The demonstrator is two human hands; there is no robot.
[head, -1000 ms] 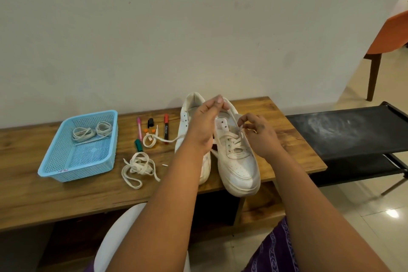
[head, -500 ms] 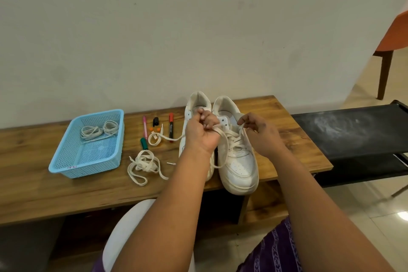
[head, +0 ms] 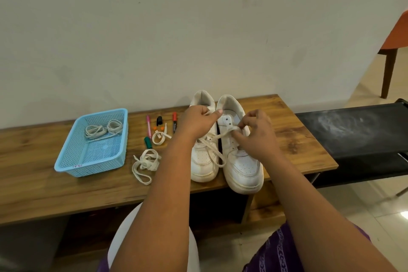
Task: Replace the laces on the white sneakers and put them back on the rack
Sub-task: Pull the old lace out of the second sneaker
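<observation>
Both hands, left hand (head: 197,122) and right hand (head: 256,132), pinch the soft, limp lace (head: 223,135) near its stiff tips, over the right-hand sneaker (head: 242,161).

Counter (head: 276,139): grained, matt wood. Basket (head: 72,161): blue perforated plastic. Sneakers (head: 245,168): smooth white leather-like uppers. Laces (head: 144,164): flat woven cloth.

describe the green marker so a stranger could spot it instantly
Start at the blue basket on the wooden bench; just right of it lie several markers. The green marker lies nearest the front edge, short with a dark green cap, beside a small lace loop.
</observation>
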